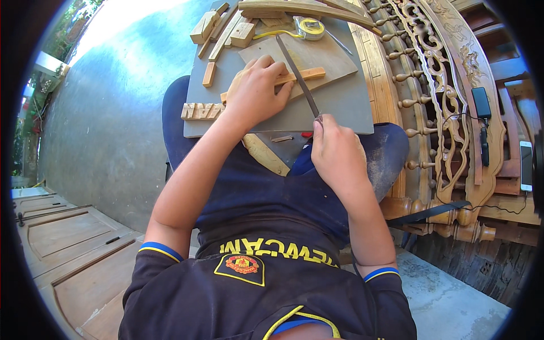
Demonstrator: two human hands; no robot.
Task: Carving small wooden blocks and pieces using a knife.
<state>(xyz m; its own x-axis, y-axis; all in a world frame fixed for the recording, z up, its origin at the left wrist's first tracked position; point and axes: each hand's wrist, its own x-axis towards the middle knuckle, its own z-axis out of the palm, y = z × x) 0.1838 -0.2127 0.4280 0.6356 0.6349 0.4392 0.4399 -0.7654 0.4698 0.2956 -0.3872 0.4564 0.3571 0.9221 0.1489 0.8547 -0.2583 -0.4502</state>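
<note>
My left hand (258, 90) is closed over a narrow wooden strip (313, 73), pressing it against a thin wooden panel (334, 59). In my right hand (340, 153) is the near end of a long dark file (298, 76), its handle covered by my fingers. The file's blade crosses the strip just right of my left fingers and points away to the upper left. Beneath the panel lies a grey board (340, 116). Left of my left wrist, a wooden block with carved letter shapes (199, 111) rests at the board's near edge.
A yellow tape measure (310, 28), wooden blocks (242, 34) and curved wooden pieces (226, 37) crowd the board's far side. A slim pen-like tool (340, 43) lies far right. Carved wooden furniture (447, 113) stands at the right, with a phone (526, 166). Wooden door panels (73, 232) lie lower left.
</note>
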